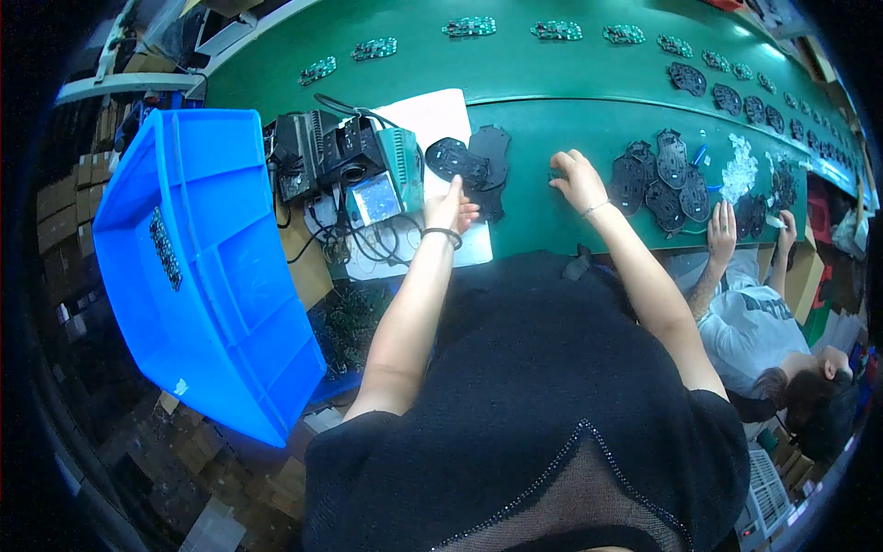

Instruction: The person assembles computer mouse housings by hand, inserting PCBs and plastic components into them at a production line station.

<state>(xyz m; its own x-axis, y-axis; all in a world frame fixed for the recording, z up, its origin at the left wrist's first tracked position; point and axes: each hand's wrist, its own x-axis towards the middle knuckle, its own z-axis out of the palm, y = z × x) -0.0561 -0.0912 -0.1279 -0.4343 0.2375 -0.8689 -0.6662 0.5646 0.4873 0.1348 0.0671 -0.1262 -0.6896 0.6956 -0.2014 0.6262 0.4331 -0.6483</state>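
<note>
My left hand (446, 210) is at the near edge of a black plastic shell (449, 158), its thumb over the rim and some fingers curled below it. Part of its grip is hidden by the shell. Just behind lie further dark shells (491, 152), overlapping on the green bench. Off to the right, my right hand (579, 184) hovers over the bench with thumb and fingers closed together. Something small and dark shows at its fingertips, too small to name.
A blue bin (221, 267) tilts at the left, a circuit board (166, 248) inside. Black equipment with cables (345, 156) stands beside white paper (441, 110). More shells (667, 184) lie right, near a co-worker (754, 322) and clear small parts (739, 170). Green circuit boards (556, 31) line the back.
</note>
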